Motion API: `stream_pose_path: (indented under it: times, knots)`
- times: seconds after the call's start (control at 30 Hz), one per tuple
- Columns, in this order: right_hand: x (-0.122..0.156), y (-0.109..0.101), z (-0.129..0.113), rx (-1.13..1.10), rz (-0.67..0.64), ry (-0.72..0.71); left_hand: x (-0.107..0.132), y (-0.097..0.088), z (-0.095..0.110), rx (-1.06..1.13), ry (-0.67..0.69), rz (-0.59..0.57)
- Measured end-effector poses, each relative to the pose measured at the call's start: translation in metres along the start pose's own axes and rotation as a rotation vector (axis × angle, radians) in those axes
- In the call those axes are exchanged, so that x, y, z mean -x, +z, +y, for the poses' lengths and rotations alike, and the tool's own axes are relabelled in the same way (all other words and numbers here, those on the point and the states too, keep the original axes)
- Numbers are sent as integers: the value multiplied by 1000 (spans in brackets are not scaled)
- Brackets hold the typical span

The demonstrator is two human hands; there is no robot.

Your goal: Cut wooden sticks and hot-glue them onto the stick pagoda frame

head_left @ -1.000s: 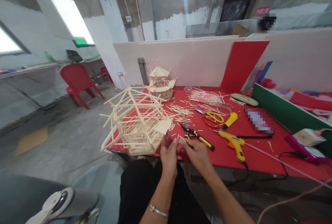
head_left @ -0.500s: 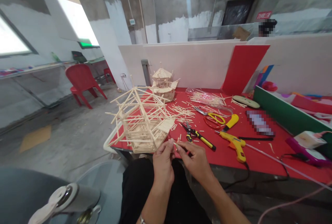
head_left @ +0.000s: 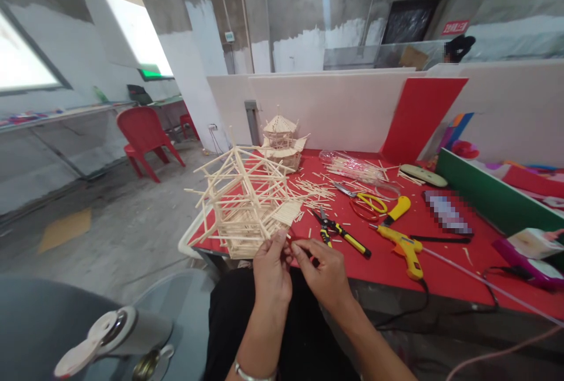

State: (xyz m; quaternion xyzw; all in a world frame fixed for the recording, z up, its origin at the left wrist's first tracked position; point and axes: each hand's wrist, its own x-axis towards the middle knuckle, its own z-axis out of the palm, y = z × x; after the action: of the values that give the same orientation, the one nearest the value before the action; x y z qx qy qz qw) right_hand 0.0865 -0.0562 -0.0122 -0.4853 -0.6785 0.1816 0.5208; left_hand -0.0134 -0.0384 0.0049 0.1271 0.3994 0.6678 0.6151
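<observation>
My left hand (head_left: 272, 272) is closed in a pinch just in front of the wooden stick frame (head_left: 247, 193), a pavilion-like model with an open roof of thin sticks. Close beside it, my right hand (head_left: 324, 269) is pinched too, its fingertips almost meeting those of the left. Whatever lies between the fingers is too small to make out. A slatted panel (head_left: 287, 211) juts from the model's right side, right above my fingertips. Behind stands a smaller finished-looking stick pagoda (head_left: 281, 140).
On the red tabletop (head_left: 317, 275) lie loose cut sticks (head_left: 315, 193), black-yellow pliers (head_left: 343, 234), scissors (head_left: 368, 201), a yellow glue gun (head_left: 403, 249) with its cord, and a bagged stick bundle (head_left: 352, 166). A flask (head_left: 136, 331) stands at the lower left. Another person's head shows behind the partition.
Both hands have shifted slightly left, nearer the stick frame. A pale stick end that showed at the right fingertips is no longer distinct. The whole view has swung slightly left.
</observation>
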Motion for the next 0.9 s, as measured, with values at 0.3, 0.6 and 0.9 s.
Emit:
stream_pose_path:
  times: [0.3, 0.6, 0.9]
  knots:
    - [8, 3, 5, -35, -65, 25, -8, 8, -4, 21, 67, 83]
    - [9, 2, 10, -61, -66, 19, -13, 14, -13, -3, 176, 148]
    - [9, 1, 13, -65, -63, 23, -14, 15, -14, -41, 186, 122]
